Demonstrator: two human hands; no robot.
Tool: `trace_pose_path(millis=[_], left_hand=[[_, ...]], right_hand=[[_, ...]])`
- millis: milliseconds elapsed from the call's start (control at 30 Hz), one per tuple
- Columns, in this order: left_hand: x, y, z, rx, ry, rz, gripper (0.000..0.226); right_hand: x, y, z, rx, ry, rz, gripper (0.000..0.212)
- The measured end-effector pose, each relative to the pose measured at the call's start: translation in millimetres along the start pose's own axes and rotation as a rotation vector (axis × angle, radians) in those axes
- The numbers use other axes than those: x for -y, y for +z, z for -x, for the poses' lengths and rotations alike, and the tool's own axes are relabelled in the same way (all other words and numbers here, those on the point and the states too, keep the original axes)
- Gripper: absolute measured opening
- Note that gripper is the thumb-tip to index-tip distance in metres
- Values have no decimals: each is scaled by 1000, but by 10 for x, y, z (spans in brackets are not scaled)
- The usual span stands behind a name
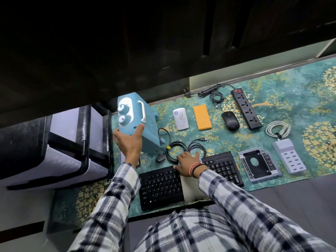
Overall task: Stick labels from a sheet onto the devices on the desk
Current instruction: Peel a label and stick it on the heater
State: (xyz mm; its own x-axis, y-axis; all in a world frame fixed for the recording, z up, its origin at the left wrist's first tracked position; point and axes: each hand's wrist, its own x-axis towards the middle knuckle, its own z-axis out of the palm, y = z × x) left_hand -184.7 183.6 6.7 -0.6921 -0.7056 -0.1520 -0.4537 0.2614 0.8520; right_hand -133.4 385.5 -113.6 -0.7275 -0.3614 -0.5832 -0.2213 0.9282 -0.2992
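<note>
Nearest the person, a black keyboard (161, 186) lies along the near edge of the desk mat (291, 99), and a pale label sheet (190, 190) rests across its middle, probably parked there to keep it within reach. The right hand (187, 164) lies on the far end of that sheet with fingers spread fairly flat; whether it is pinching a label cannot be told, since the fingertips are hidden against the coiled black cables (181, 148). To the right along the near edge sit a drive caddy (258, 164) and a white multi-port charger (289, 155). At the mat's left edge the left hand (129, 142) cups the lower front of a blue heater (134, 122), thumb and fingers spread around its corner, seemingly steadying or turning it so a face is free for a label. Along the far edge, well apart in a row, lie a white power bank (180, 119), an orange case (202, 117), a black mouse (230, 120) and a power strip (246, 108), spaced as if for labelling one by one.
</note>
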Motion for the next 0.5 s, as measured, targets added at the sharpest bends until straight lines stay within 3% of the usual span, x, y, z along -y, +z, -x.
trace_pose_path(millis=[500], left_hand=[[141, 282, 374, 22, 133, -126, 110]], right_hand=[[7, 44, 55, -6, -2, -27, 54]])
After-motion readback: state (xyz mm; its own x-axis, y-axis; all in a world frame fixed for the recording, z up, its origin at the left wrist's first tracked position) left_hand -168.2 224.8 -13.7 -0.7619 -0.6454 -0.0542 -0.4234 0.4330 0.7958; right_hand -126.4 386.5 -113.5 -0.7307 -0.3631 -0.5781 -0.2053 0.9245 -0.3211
